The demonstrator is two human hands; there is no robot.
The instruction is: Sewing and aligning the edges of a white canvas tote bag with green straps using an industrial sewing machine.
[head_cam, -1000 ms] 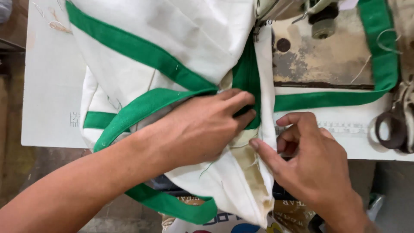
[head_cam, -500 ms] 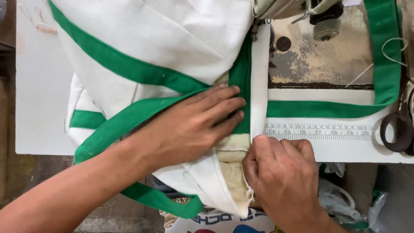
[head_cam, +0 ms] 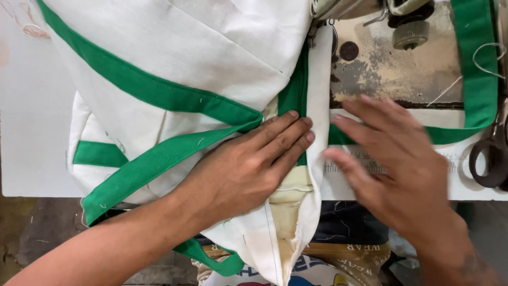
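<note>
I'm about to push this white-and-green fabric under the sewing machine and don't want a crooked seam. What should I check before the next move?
1. Left hand pressing the white canvas piece with green straps flat: ok.
2. Folded white edge strip lying straight toward the sewing machine head: ok.
3. Right hand steady on the work: not ok, blurred in motion over the green strap on the table.
4. Needle position: cannot tell, out of frame.
5. Black-handled scissors away from the seam: ok, at the table's right edge.
</note>
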